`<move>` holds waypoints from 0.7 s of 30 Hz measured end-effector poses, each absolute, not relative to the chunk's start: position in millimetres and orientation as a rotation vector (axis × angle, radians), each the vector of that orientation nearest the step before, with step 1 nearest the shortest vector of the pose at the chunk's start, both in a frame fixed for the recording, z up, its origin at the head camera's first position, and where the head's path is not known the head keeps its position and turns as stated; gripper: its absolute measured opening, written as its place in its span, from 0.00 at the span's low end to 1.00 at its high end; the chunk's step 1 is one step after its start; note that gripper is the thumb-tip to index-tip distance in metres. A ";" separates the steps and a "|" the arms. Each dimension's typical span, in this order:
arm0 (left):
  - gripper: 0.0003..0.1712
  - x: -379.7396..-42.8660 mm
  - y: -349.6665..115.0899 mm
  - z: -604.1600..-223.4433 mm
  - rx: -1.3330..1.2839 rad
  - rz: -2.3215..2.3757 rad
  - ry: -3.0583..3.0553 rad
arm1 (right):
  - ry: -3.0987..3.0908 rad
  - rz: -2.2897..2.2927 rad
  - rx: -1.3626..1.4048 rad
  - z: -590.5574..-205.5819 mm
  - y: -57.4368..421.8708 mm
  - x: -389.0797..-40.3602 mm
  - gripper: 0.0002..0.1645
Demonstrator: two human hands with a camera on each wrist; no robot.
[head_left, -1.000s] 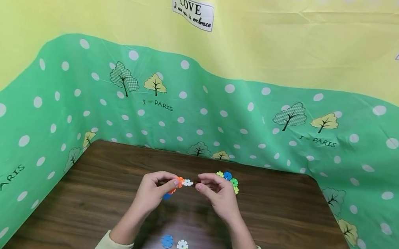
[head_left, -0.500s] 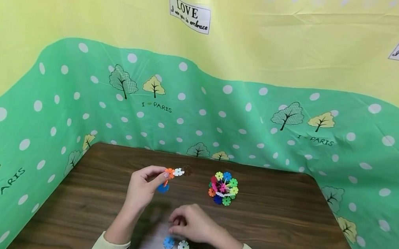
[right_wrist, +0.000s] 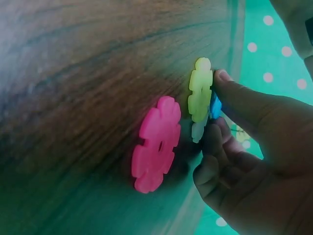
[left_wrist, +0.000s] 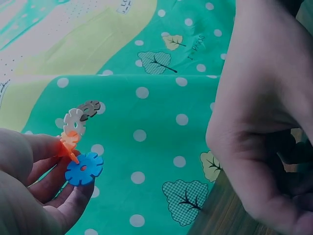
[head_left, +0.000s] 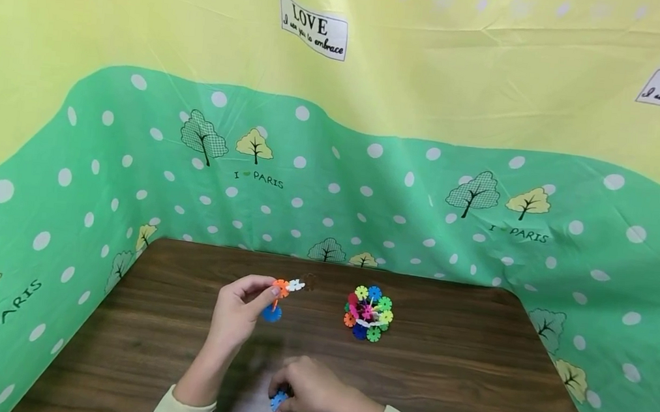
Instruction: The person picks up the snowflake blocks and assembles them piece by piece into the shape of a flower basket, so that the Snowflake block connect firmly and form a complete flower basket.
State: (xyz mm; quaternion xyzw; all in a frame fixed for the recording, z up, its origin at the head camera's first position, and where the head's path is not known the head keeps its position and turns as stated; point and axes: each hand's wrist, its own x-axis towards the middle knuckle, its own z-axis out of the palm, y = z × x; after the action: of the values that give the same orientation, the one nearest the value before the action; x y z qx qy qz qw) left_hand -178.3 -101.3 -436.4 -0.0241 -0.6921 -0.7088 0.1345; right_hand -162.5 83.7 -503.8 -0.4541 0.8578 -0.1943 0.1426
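Note:
My left hand pinches an orange notched plastic disc above the table. Joined to it are a blue disc below, a white disc, and a dark brownish disc at the far end of this short chain. Lower down, my right hand has thumb and fingers on either side of a loose blue disc at the tabletop. Beside those fingers lie a yellow-green disc and a pink disc. A pale disc shows only partly behind the yellow-green one.
A ball-like cluster of many-coloured joined discs stands on the dark wooden table, right of the left hand. Polka-dotted green and yellow cloth hangs around the table's back and sides.
My right hand has left the brown end of the chain and come down to the loose blue disc near the front. The left hand has shifted slightly left, still pinching the chain.

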 end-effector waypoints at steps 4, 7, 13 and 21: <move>0.10 -177.5 -100.3 -435.7 -0.103 -2.053 -2.017 | 2.439 -0.663 -1.255 -501.6 84.1 -165.7 0.10; 0.11 -176.4 -100.2 -434.7 -0.107 -2.047 -2.034 | 2.429 -0.808 -1.203 -499.1 87.2 -171.3 0.09; 0.15 -176.7 -100.1 -434.0 -0.122 -2.080 -2.050 | 2.432 -1.264 -1.006 -481.2 102.8 -190.3 0.07; 0.23 -175.4 -95.9 -435.1 -0.296 -1.996 -2.124 | 2.535 -1.941 -0.864 -452.3 128.7 -209.8 0.04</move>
State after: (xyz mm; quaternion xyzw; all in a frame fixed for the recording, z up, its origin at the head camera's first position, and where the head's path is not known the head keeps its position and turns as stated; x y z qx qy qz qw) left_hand -175.4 -95.9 -435.1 -0.1006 -0.7209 -0.6775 0.1057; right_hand -209.8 128.7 -452.3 -0.2602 0.7637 -0.5850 -0.0828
